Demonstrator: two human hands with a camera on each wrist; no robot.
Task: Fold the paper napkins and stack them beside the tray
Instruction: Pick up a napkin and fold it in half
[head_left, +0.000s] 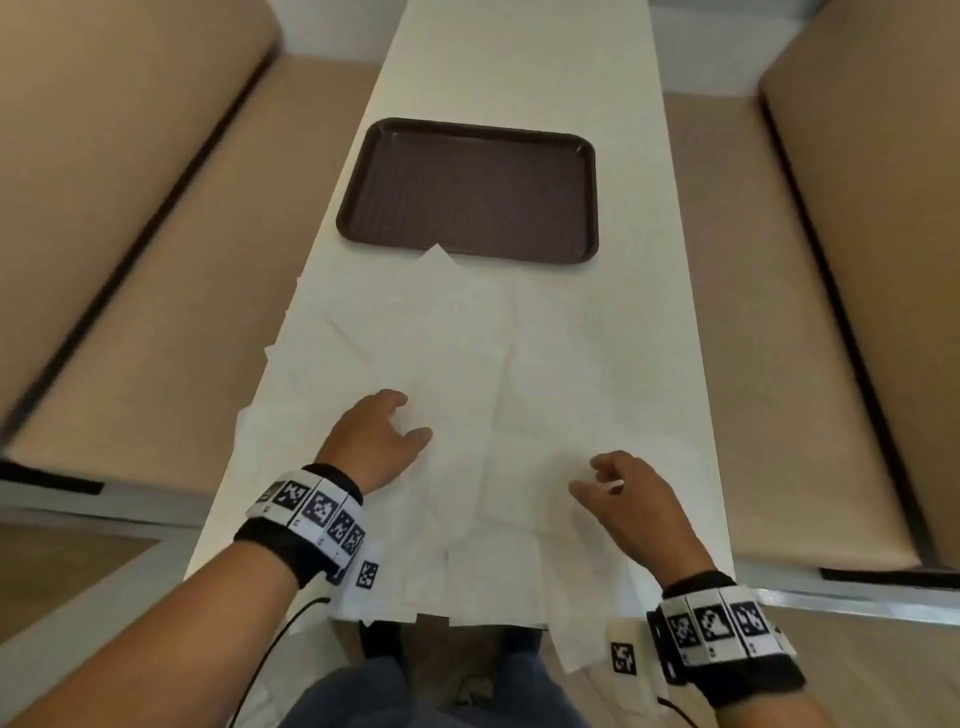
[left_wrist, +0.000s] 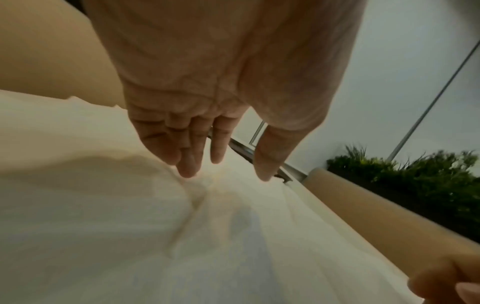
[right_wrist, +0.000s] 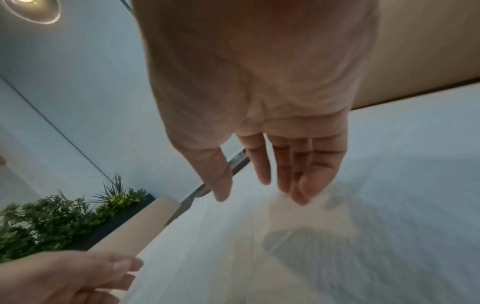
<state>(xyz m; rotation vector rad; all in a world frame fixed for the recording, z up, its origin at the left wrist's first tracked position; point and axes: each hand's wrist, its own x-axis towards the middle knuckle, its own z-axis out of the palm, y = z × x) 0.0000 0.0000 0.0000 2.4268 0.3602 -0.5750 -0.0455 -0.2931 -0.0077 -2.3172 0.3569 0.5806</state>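
Several white paper napkins (head_left: 457, 353) lie unfolded and overlapping across the near half of the long white table (head_left: 519, 67). One corner reaches the near rim of the empty brown tray (head_left: 467, 192). My left hand (head_left: 400, 426) is low over the napkins left of centre. In the left wrist view its fingers (left_wrist: 187, 168) are straight and its tips meet a crease in the napkin (left_wrist: 103, 226). My right hand (head_left: 597, 478) is over the napkins on the right. In the right wrist view its fingers (right_wrist: 298, 193) hang relaxed just above the napkin (right_wrist: 337, 246), holding nothing.
Tan padded benches run along the left (head_left: 130, 260) and right (head_left: 831, 312) of the table. Some napkins (head_left: 582, 654) hang over the near table edge above my lap. A planter of green plants (left_wrist: 415, 181) stands behind a bench.
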